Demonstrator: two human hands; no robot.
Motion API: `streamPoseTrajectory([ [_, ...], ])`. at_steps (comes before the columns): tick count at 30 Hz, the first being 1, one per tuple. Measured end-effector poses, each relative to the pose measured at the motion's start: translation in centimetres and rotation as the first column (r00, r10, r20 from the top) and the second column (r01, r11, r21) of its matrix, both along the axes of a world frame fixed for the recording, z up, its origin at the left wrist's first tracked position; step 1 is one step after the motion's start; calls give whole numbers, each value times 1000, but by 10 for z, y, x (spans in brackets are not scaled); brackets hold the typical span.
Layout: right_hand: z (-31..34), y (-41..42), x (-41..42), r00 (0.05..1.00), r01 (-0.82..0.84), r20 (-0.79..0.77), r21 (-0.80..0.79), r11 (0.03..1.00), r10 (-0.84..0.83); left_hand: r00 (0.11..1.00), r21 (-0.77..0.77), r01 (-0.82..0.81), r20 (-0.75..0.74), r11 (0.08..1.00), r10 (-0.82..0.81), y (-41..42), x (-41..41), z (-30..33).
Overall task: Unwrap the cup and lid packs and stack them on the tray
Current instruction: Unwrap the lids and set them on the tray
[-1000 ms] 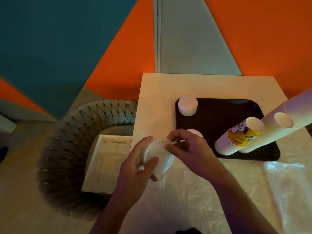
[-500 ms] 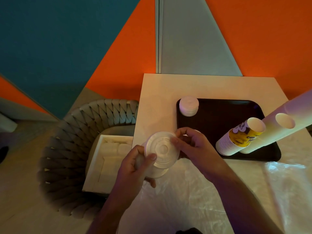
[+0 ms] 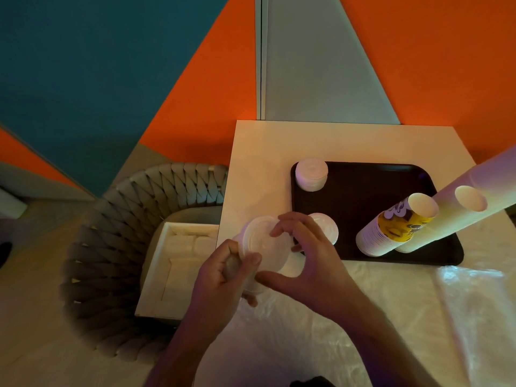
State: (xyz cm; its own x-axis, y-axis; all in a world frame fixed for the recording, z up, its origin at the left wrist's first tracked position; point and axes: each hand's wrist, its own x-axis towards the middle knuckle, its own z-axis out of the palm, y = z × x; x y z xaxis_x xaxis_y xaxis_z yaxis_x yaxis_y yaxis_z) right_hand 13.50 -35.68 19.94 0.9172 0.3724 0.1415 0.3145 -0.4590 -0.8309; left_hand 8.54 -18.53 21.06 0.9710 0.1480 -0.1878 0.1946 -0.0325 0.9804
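I hold a stack of white plastic lids (image 3: 262, 241) above the table's left front part, just left of the dark tray (image 3: 363, 191). My left hand (image 3: 223, 283) grips the stack from below and the left. My right hand (image 3: 307, 258) curls round its right side, thumb under, fingers over the top lid. On the tray stand a short lid stack (image 3: 311, 174) at the back left, another lid stack (image 3: 326, 227) partly hidden behind my right hand, and two leaning cup stacks, one yellow-printed (image 3: 396, 224), one plain and tall (image 3: 469, 208).
Crinkled clear plastic wrap (image 3: 418, 317) covers the near part of the pale table (image 3: 265, 152). Left of the table stands a woven grey basket (image 3: 125, 241) with a white box (image 3: 178, 263) in it. Orange and teal wall panels rise behind.
The lid stack has tilted and risen slightly toward the tray. My right hand has shifted from pinching the top lid's edge to wrapping round the stack's right side.
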Motion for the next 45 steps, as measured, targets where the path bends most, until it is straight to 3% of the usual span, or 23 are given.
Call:
streamPoseTrajectory([
  [7,-10,9,-1,998,22,-52,76,997,-18,998,59,69,-4,996,-69,2,1,-4],
  [11,-22,-10,22,976,181,-148,164,970,-157,1000,61,0,-10,998,1,5,2,-9],
  [14,-48,-34,53,937,349,-27,-29,937,-349,999,97,-33,-13,995,35,7,1,-11],
  [16,-68,-47,69,912,393,-47,-187,900,-408,999,141,-30,-29,990,34,7,1,-12],
  [19,-95,-60,82,908,358,-92,-337,871,-409,999,161,-25,-42,987,33,6,1,-14],
  [23,-109,-66,86,905,330,-111,-425,843,-410,997,164,-36,-66,986,48,7,1,-16],
  [45,-115,-65,79,906,267,-176,-470,842,-385,999,160,-4,-48,987,11,5,5,-21],
])
